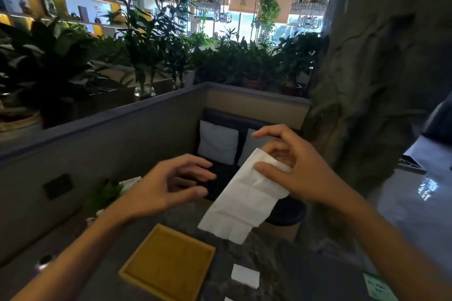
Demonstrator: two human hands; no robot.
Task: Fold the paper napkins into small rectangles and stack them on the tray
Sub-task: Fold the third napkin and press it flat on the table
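A white paper napkin (pixel 244 199) hangs unfolded in the air above the dark table. My right hand (pixel 296 168) pinches its top corner between thumb and fingers. My left hand (pixel 168 184) hovers to the napkin's left with loosely curved fingers, holding nothing and not touching the paper. Below, a square yellow tray (pixel 167 262) lies on the table with nothing in it. A small folded white napkin (pixel 245 275) lies on the table to the right of the tray.
The dark marble table (pixel 288 266) ends near a bench with a white cushion (pixel 217 142). A grey partition wall (pixel 102 134) runs along the left. A small green plant (pixel 104 194) stands at the table's far left. A green card (pixel 378 287) lies at the right edge.
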